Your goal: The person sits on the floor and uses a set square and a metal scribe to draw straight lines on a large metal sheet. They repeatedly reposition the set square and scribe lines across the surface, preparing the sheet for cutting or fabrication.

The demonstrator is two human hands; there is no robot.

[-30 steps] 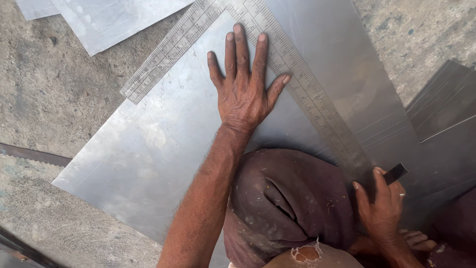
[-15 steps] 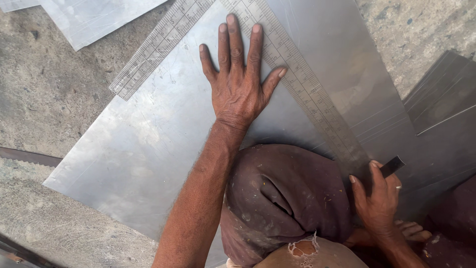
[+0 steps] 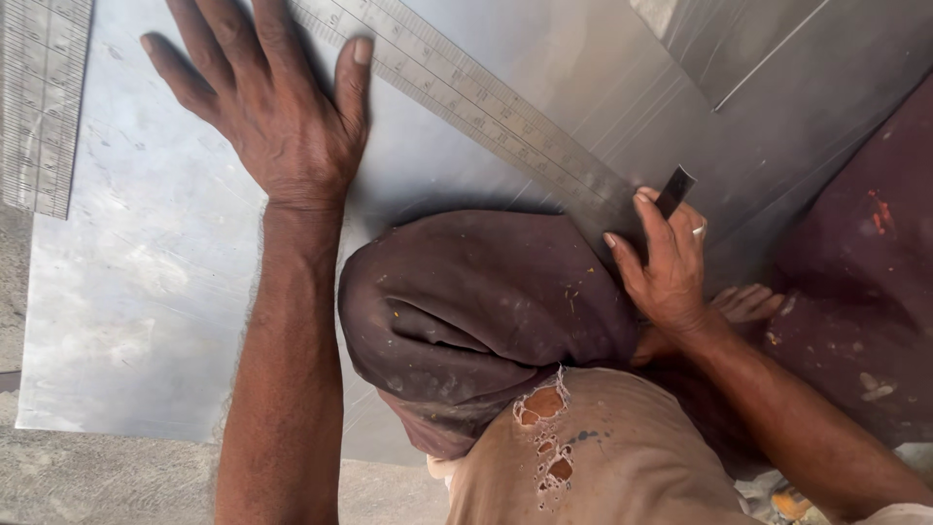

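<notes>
Left hand [image 3: 277, 117] lies flat, palm down, fingers [image 3: 352, 83] spread wide, pressing on the metal sheet [image 3: 146, 292] in the upper left of the frame; it grips nothing. Its thumb side sits just beside the long arm of the steel square [image 3: 486, 107], which runs diagonally from top centre down to the right. The square's short arm with scale marks shows at the far upper left edge, resting on the sheet.

Right hand [image 3: 666, 267] is at centre right, fingers curled closed around a small dark tool [image 3: 673, 192], whose tip sticks up above the fingertips, right at the lower end of the square. Can't tell whether the tool tip touches the sheet.

A bent knee in dark brown cloth [image 3: 476, 311] sits between the two hands, over the sheet. Torn tan shirt [image 3: 583, 457] at bottom centre. Bare toes [image 3: 746, 301] show just right of the right hand. Concrete floor [image 3: 97, 486] at lower left, under the sheet's edge.
</notes>
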